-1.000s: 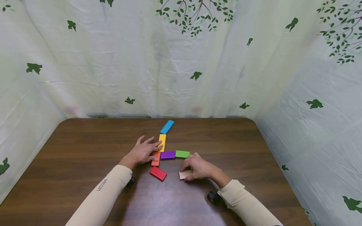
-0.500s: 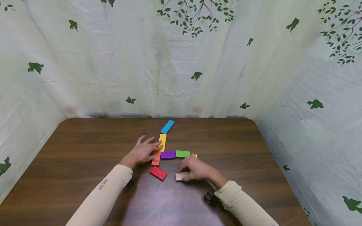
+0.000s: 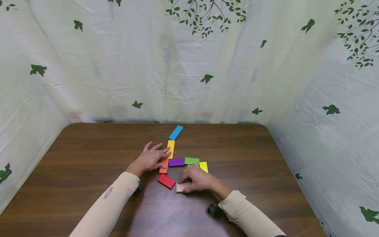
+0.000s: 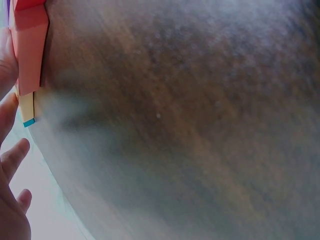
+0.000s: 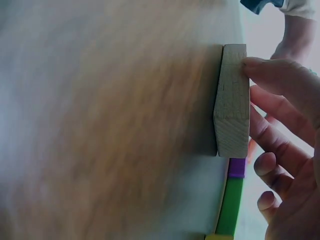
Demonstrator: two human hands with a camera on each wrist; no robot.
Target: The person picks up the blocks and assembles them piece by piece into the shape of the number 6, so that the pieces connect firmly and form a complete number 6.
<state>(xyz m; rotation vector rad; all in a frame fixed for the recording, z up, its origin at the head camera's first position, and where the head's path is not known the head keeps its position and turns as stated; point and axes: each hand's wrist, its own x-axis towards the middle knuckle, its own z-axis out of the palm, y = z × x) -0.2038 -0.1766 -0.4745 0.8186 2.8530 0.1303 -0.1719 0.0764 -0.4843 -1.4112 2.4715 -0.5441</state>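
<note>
My right hand (image 3: 198,177) pinches a plain wooden block (image 3: 181,188) between thumb and fingers, flat on the table just right of a red block (image 3: 166,181). In the right wrist view the wooden block (image 5: 232,95) shows its long side and one end, the thumb pressing on it. My left hand (image 3: 149,159) has its fingers spread, thumb on an orange block (image 3: 165,162) and fingertips on an amber block (image 3: 171,144). A blue block (image 3: 176,132) slants away beyond the amber one. Purple (image 3: 176,162), green (image 3: 191,160) and yellow (image 3: 203,166) blocks run rightward from the orange block.
The brown wooden table (image 3: 103,148) extends around the blocks on every side. A pale curtain (image 3: 118,65) printed with leaves hangs behind it and along both sides. Black wrist cameras sit under both sleeves, the right one (image 3: 214,210) close above the tabletop.
My right hand has slid the wooden block left and slightly nearer, up beside the red block. This has uncovered the yellow block. My left hand stays where it was.
</note>
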